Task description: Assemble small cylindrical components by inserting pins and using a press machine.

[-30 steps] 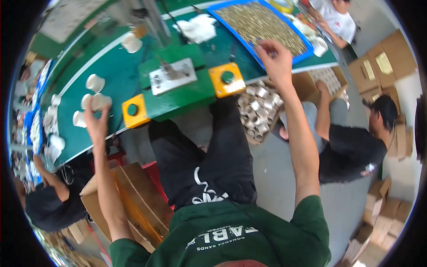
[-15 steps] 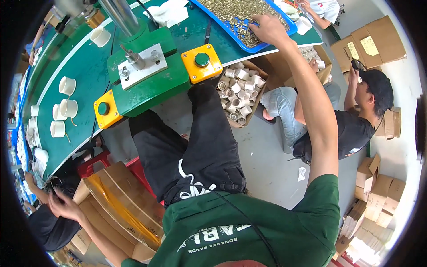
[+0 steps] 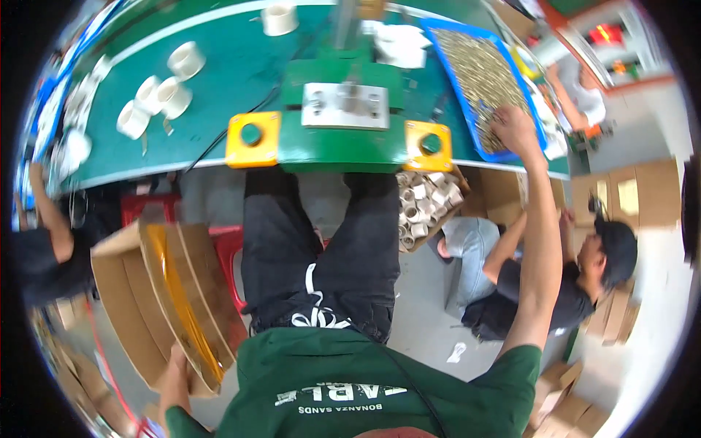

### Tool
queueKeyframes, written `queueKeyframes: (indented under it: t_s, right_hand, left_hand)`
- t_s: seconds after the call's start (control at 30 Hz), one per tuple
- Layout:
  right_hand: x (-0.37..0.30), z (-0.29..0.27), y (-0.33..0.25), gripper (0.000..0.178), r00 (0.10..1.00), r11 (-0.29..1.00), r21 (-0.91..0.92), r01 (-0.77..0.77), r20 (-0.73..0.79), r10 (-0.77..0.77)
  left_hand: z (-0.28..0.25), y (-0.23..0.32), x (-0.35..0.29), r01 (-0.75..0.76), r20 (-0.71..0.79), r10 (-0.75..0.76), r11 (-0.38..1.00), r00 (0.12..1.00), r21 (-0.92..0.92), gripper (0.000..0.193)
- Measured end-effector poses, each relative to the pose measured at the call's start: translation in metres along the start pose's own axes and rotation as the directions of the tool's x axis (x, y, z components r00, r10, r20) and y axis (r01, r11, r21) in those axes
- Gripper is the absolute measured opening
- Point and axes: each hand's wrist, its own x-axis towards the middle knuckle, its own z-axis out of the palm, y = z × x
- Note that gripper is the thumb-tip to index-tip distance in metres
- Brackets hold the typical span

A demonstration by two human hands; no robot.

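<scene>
My right hand (image 3: 517, 130) reaches into the near end of a blue tray (image 3: 458, 102) filled with small brass-coloured metal parts (image 3: 482, 69). Its fingers are bent down together onto the parts; whatever they pinch is too small and blurred to make out. Low on the left, my left hand (image 3: 177, 359) is at the edge of an open cardboard box (image 3: 125, 306), its fingers hidden. Straight ahead stands a green press (image 3: 343, 150) with a metal plate (image 3: 321, 106) and a yellow button box (image 3: 252, 139) on each side.
Several white cups (image 3: 186, 60) stand on the green table (image 3: 219, 95). Under its edge, a carton of white cups (image 3: 420, 208) sits beside my leg. A person in a black cap (image 3: 617, 248) is on the right; another person's arm (image 3: 51, 212) shows at left. A red stool (image 3: 230, 255) is below.
My left hand has moved from raised and spread in the air down to the cardboard box. My right hand stays at the parts, fingers lower now. The view has turned and the press appears centred.
</scene>
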Motion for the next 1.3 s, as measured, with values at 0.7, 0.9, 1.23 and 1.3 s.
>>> queueKeyframes:
  t_s: [0.7,0.9,1.23,1.3]
  right_hand:
    - [0.007,0.002,0.092,0.010,0.995,0.967,0.255,0.002,0.098,-0.028]
    - [0.013,0.020,0.024,0.018,0.995,0.973,0.211,0.095,0.016,-0.101]
    - [-0.018,0.002,0.013,0.008,0.990,0.955,0.285,0.080,-0.131,-0.044]
    - [-0.018,0.007,0.016,0.009,0.988,0.943,0.324,0.073,-0.151,-0.024]
  left_hand:
    - [0.016,-0.028,-0.075,0.310,-0.091,-0.300,0.855,0.950,0.416,0.060]
    - [-0.016,-0.179,-0.100,0.101,0.044,-0.156,0.804,0.987,0.586,0.047]
    - [-0.108,0.150,-0.085,0.072,-0.299,-0.008,0.977,0.954,0.203,0.032]
    - [-0.117,0.212,-0.071,-0.028,-0.417,0.098,0.985,0.904,0.170,0.015]
